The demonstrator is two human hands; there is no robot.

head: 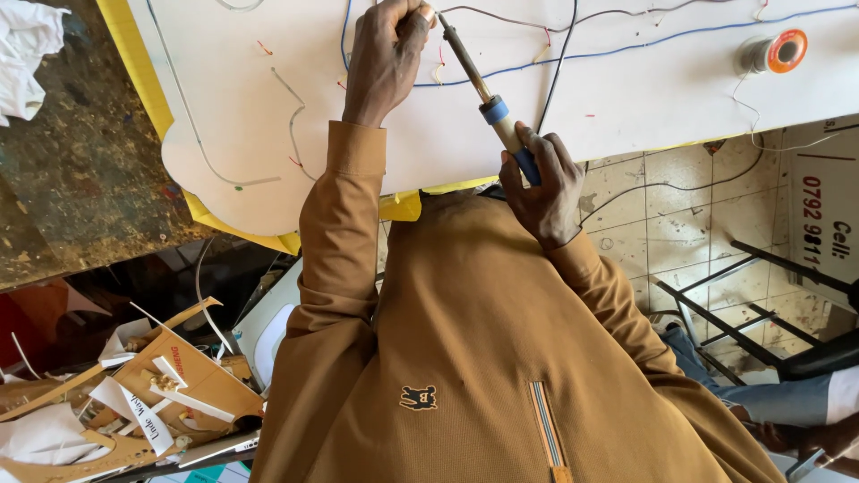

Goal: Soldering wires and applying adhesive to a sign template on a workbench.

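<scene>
Right fingers point(537, 148) grip the soldering iron point(479, 85), tip by left fingers point(413, 20).

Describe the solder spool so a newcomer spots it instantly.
Start at the big white board strung with wires. Follow its far right end, beyond the soldering iron in the right hand. The solder spool lies there: the only round thing, with an orange flange.
</scene>
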